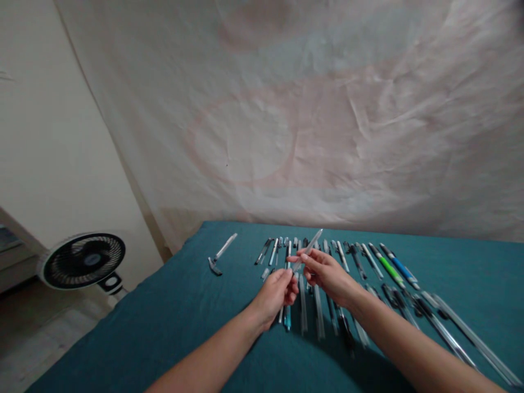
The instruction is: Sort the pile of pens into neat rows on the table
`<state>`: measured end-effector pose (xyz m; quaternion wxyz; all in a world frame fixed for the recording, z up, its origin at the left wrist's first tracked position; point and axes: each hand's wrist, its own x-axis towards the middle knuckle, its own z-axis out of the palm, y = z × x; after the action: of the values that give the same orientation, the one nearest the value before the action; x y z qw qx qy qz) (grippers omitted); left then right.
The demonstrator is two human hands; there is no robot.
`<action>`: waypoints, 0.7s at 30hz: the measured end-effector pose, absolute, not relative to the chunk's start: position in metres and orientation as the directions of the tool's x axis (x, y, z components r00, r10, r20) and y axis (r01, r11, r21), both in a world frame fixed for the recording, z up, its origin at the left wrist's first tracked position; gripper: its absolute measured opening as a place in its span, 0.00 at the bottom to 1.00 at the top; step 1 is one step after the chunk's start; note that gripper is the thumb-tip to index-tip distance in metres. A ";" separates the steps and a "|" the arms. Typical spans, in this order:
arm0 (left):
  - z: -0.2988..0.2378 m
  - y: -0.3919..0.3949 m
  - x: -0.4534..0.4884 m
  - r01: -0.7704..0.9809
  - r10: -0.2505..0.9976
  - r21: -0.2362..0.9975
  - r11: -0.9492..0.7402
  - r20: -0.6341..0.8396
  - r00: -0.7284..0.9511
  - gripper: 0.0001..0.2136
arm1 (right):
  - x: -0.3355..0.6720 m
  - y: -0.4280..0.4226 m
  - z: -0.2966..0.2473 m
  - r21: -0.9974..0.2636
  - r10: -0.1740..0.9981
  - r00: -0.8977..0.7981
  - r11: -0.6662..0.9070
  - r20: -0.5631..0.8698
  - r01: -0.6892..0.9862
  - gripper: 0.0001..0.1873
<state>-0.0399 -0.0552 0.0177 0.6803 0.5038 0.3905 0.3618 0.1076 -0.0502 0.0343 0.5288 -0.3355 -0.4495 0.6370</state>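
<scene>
Above a teal-covered table point(164, 327) my right hand point(327, 273) pinches a clear pen point(310, 246) that points up and to the right. My left hand point(276, 295) is closed just left of it, its fingertips at the pen's lower end; what they pinch is too small to make out. Under both hands lies a row of several pens point(352, 262), side by side. Among them are a green pen point(387, 266) and a blue pen point(403, 268) at the right.
A lone clear pen with a dark clip point(221, 255) lies apart at the left of the row. A floor fan point(84, 261) stands left of the table. A creased pale cloth point(307, 109) hangs behind it.
</scene>
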 end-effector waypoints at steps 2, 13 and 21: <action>0.022 -0.054 -0.043 -0.073 0.882 0.968 0.239 -0.185 0.433 0.16 | 0.109 -0.049 0.035 -0.923 0.979 -0.201 -0.039 0.042 -0.382 0.15; 0.035 -0.052 -0.051 0.008 0.854 0.970 0.244 -0.219 0.471 0.12 | 0.108 -0.050 0.037 -0.911 0.978 -0.208 -0.069 0.019 -0.407 0.14; 0.039 -0.052 -0.054 0.021 0.832 0.961 0.276 -0.250 0.496 0.13 | 0.107 -0.050 0.034 -0.898 0.974 -0.227 -0.101 -0.001 -0.428 0.11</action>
<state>-0.0539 -0.0523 0.0394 0.6876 0.5246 0.4064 0.2948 0.1066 -0.0497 0.0342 0.5273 -0.3292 -0.4142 0.6649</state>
